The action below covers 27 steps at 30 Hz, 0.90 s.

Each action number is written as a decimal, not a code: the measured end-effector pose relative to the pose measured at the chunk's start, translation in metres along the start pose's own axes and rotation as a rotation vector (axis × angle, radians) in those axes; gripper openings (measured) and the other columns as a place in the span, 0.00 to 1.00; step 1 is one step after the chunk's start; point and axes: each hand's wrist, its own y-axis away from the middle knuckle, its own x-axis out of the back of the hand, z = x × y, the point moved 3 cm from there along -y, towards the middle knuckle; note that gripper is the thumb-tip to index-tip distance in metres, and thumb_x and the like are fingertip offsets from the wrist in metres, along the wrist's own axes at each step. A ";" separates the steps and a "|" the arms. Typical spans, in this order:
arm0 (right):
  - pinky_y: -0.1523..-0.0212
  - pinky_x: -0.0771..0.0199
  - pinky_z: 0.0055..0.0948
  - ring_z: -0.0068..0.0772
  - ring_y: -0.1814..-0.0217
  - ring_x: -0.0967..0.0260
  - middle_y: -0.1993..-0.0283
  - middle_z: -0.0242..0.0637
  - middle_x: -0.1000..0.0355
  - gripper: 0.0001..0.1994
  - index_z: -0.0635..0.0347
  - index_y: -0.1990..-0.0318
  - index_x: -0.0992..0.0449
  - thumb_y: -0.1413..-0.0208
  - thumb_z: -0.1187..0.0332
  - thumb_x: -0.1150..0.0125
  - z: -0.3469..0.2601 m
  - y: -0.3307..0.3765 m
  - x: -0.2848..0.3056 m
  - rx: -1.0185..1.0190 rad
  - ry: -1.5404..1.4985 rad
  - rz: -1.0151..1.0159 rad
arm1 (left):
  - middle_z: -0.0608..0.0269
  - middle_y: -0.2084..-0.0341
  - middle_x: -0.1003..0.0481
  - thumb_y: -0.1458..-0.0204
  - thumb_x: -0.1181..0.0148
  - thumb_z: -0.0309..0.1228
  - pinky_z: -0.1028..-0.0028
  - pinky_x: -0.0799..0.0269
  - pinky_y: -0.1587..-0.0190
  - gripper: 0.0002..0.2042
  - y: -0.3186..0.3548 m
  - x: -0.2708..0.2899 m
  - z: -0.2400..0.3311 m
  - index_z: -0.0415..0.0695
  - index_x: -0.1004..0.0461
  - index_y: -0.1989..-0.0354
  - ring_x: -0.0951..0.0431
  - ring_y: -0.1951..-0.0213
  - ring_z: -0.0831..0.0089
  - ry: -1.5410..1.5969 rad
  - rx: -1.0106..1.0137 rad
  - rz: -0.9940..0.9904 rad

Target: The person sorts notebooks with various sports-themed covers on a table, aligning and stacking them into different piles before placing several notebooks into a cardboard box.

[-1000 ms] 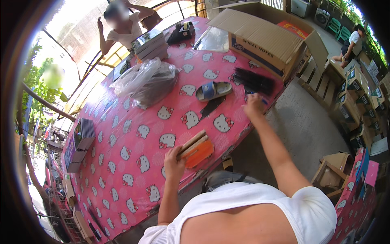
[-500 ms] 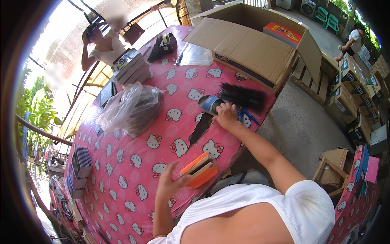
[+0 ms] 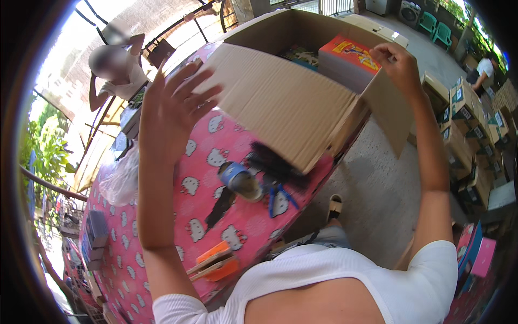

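My left hand (image 3: 181,102) is raised in front of the near flap of a large open cardboard box (image 3: 286,100), its fingers spread and nothing in it. My right hand (image 3: 398,63) is up at the box's right side, fingers loosely bent and apart, with nothing visible in it. Inside the box sits a stack with a red and orange top (image 3: 352,54). On the table below lie a cylinder with a blue label (image 3: 240,181), blue-handled pliers (image 3: 281,198) and black bristly strips (image 3: 275,164). Close to my body is an orange block with brown layers (image 3: 218,262).
The pink patterned tablecloth (image 3: 189,183) covers the table. A clear plastic bag (image 3: 120,181) and a stack of booklets (image 3: 96,237) are at the left. A person (image 3: 116,70) stands across the table. Several sealed cartons (image 3: 467,113) are piled at the right.
My right hand has let go of the blue-labelled cylinder and risen to the box's right side. My left hand has lifted from beside the orange block. The view has shifted toward the right.
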 end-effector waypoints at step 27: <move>0.77 0.48 0.28 0.31 0.87 0.46 0.88 0.32 0.40 0.14 0.59 0.89 0.37 0.56 0.77 0.42 0.131 -0.030 -0.040 0.370 -0.571 0.207 | 0.63 0.55 0.28 0.48 0.49 0.42 0.63 0.36 0.48 0.16 -0.346 -0.074 -0.279 0.48 0.31 0.56 0.29 0.53 0.71 -0.216 1.164 0.090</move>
